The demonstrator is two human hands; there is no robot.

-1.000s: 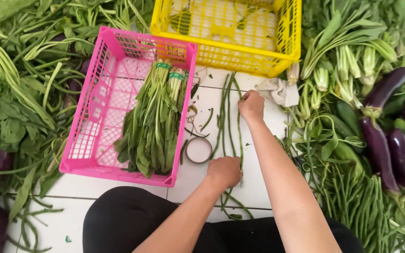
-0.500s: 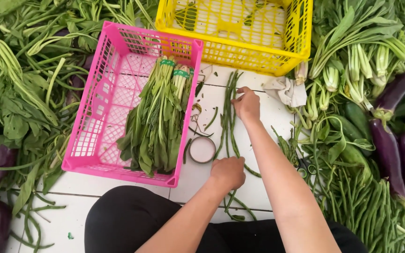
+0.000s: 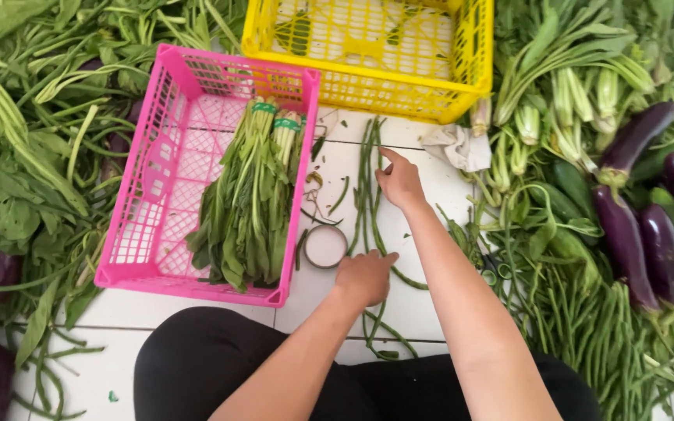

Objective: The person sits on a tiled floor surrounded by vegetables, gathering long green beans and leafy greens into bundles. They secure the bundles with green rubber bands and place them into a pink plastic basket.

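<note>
Lying straight on the white floor beside the pink crate [image 3: 150, 195], the long beans [image 3: 368, 187] are thin, green and loosely bunched. Left hand [image 3: 364, 277] presses them, fingers curled; right hand [image 3: 399, 179] rests half-open on their upper part.

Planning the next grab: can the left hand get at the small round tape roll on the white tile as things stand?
Probably yes. The left hand rests on the long green beans, right beside the small round tape roll. Only bare tile and a stray stem lie between them; the pink plastic crate sits farther left.

white tiled floor [image 3: 423, 304] with dark grout lines, in soft daylight.
</note>
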